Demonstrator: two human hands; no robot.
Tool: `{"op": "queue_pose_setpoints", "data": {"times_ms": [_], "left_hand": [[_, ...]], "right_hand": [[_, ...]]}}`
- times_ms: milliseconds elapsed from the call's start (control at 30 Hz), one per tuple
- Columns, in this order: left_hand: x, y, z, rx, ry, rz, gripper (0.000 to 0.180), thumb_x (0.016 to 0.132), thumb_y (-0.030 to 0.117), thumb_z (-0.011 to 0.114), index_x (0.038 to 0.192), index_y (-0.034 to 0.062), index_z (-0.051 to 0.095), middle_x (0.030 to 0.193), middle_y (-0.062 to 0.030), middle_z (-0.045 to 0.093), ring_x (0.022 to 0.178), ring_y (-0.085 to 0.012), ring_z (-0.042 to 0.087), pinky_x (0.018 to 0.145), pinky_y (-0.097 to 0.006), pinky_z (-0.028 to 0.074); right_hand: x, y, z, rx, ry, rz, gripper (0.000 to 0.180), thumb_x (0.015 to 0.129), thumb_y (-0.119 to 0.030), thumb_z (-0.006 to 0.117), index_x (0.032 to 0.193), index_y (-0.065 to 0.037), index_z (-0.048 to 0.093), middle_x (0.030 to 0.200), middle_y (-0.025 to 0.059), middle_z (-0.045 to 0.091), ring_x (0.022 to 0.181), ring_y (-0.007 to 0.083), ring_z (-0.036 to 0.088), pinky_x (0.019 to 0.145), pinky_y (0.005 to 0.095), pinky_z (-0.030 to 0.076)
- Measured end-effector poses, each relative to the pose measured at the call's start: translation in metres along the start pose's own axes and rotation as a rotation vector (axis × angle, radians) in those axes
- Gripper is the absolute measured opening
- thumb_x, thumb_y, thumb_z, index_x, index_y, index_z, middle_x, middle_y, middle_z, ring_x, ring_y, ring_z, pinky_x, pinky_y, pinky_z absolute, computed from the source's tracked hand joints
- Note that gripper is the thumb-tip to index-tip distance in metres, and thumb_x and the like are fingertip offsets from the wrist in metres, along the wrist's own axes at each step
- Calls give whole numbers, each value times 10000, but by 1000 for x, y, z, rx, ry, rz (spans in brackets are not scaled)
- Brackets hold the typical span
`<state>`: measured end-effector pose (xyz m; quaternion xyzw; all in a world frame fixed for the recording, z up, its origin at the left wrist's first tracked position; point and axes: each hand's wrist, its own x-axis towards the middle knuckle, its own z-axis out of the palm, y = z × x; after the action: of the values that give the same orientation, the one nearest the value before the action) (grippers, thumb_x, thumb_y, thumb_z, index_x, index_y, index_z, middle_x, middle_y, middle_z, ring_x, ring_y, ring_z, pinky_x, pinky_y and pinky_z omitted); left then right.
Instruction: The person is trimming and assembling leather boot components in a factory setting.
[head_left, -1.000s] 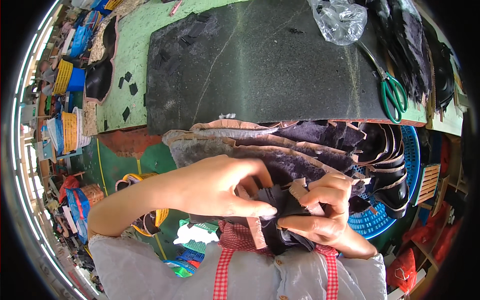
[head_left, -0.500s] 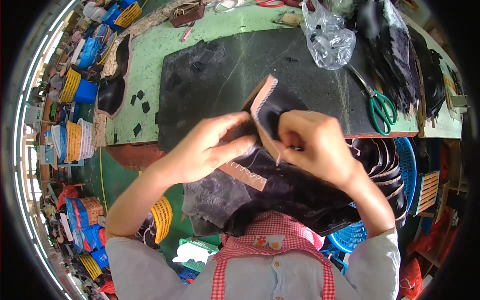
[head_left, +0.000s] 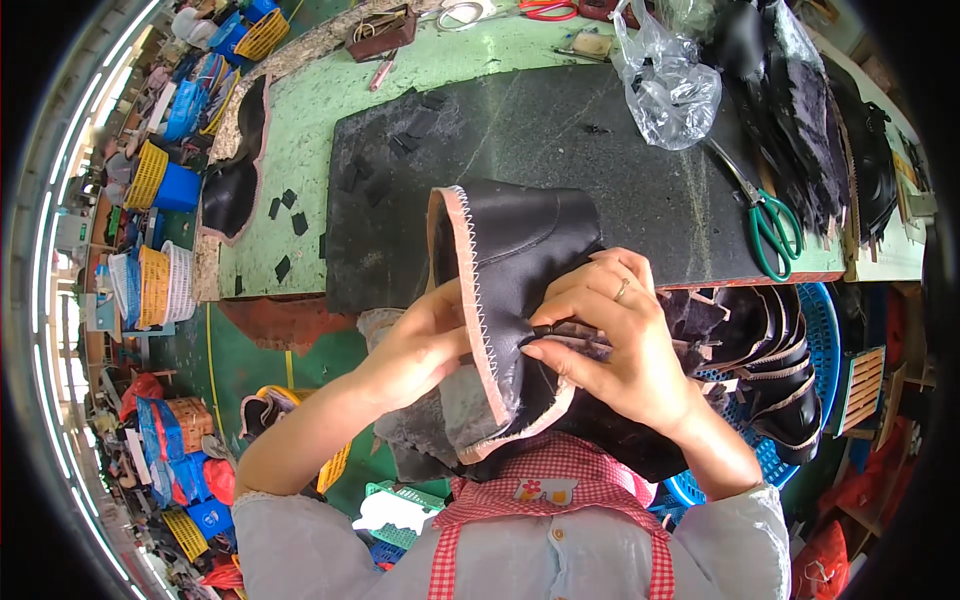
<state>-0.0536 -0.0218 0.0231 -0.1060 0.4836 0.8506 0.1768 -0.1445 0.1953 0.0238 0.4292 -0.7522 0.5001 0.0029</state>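
Left thumb [head_left: 455, 335] tucked out of sight behind black boot upper [head_left: 520, 270]

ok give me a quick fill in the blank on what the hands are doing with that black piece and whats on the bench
1. Both hands, the left hand and the right hand, hold a black shoe upper whose edge is trimmed in ____.
2. The scissors lying on the dark mat have ____ handles.
3. A ring sits on a finger of the ____ hand.
4. The clear plastic bag lies ____ the scissors, farther from the person.

Missing words: pink; green; right; beyond
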Motion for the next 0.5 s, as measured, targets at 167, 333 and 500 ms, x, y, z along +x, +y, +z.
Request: {"op": "queue_pose_setpoints", "data": {"times_ms": [167,333,500], "left_hand": [[-3,6,10,1005,-135,270,266,1008,141,481,1183,-25,593,1129,-184,642,1055,-333,616,971,-382,450],[-7,-7,8,891,-103,395,254,914,51,582,1155,-15,624,1226,-167,618,1171,-329,567,1025,-439,407],[-11,6,-4,-232,-233,236,694,979,363,542,1504,15,253,1488,-129,410,1347,-264,433,1123,-428,361]], "right_hand": [[2,18,0,132,82,68,158,722,-161,819,790,-114,685,887,12,652,919,206,598,929,366,370],[21,66,-24,462,298,231,128,810,-68,783,800,-41,658,958,42,665,940,122,602,890,282,462],[19,23,-16,638,129,235,228,830,-75,769,981,-19,608,1076,103,669,1047,165,622,991,326,456]]}}
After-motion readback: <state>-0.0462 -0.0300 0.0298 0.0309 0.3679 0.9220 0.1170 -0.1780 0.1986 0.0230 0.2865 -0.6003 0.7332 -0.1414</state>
